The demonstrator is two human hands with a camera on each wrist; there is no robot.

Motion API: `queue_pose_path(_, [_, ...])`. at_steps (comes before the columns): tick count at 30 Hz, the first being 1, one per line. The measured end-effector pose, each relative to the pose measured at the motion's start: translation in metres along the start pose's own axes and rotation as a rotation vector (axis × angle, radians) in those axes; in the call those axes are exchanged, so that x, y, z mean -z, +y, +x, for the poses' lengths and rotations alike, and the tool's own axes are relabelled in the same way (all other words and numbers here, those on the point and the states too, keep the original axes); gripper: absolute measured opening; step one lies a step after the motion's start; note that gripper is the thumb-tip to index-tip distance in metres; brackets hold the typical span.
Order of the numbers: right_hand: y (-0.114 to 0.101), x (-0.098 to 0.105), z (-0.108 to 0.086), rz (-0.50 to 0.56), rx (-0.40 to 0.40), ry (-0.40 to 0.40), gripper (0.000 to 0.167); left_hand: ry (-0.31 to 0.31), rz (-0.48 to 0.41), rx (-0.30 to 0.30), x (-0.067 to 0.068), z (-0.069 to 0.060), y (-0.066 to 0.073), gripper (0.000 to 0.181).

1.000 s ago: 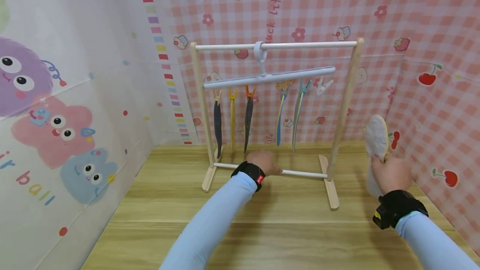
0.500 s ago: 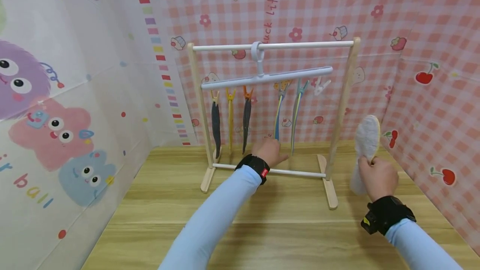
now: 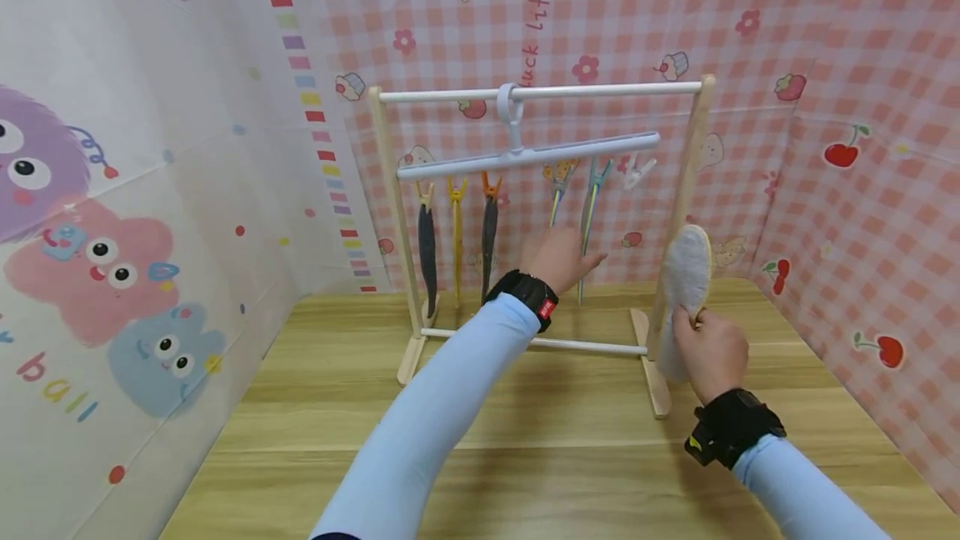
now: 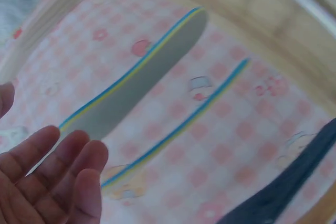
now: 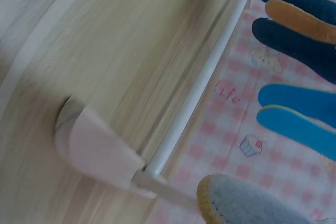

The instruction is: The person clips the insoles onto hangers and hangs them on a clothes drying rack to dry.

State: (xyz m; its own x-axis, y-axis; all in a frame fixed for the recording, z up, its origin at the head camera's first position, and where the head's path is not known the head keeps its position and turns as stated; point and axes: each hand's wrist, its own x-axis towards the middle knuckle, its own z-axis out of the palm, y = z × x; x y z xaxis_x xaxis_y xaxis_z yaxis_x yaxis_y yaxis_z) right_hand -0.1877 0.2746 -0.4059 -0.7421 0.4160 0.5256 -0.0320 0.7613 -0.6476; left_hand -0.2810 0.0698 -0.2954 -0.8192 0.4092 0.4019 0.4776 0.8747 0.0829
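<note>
My right hand (image 3: 714,354) grips a pale grey fuzzy insole (image 3: 686,269) with a yellowish edge, held upright beside the rack's right post; its tip (image 5: 247,203) shows in the right wrist view. My left hand (image 3: 557,260) is raised under the hanger (image 3: 588,147), fingers loosely extended and holding nothing. It is near a blue-and-yellow-edged insole (image 3: 554,211) and a grey one (image 3: 589,223); whether it touches them I cannot tell. Two dark insoles (image 3: 427,261) and a yellow-brown one (image 3: 457,252) hang further left from clips. At the right end dangles a white clip (image 3: 637,173) holding nothing.
The light blue hanger hooks over the top bar (image 3: 600,91) of a wooden rack (image 3: 395,215) and tilts up to the right. A low white bar (image 3: 588,346) joins its feet. Wood-grain tabletop (image 3: 555,457) lies in front; printed cloth (image 3: 592,23) stands behind and at the sides.
My right hand has carried the pale insole leftward to the rack's right post. My left hand has risen from the low bar toward the hanging insoles. The view shifts slightly.
</note>
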Motion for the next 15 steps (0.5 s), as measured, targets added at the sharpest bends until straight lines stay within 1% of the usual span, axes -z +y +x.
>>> queue_pose_path(2, [-0.005,-0.004,-0.001,0.011,0.011,-0.006,0.043,0.02,-0.019,-0.016,0.007,0.007,0.007,0.05])
queue_pose_path(6, [-0.012,-0.012,-0.002,0.008,0.042,-0.001,0.044,0.074,0.025,-0.038,0.018,0.017,0.021,0.045])
queue_pose_path(9, [-0.017,-0.018,-0.002,0.001,0.048,-0.003,0.043,0.135,0.06,-0.022,0.022,0.025,0.03,0.046])
queue_pose_path(10, [-0.018,-0.02,-0.002,0.001,0.046,-0.003,0.043,0.147,0.062,-0.014,0.023,0.028,0.033,0.042])
queue_pose_path(13, [-0.021,-0.027,-0.001,-0.001,0.05,0.001,0.041,0.171,0.078,0.023,0.025,0.034,0.04,0.041])
queue_pose_path(15, [-0.023,-0.033,-0.001,0.001,0.054,0.006,0.039,0.174,0.087,0.047,0.027,0.038,0.044,0.041])
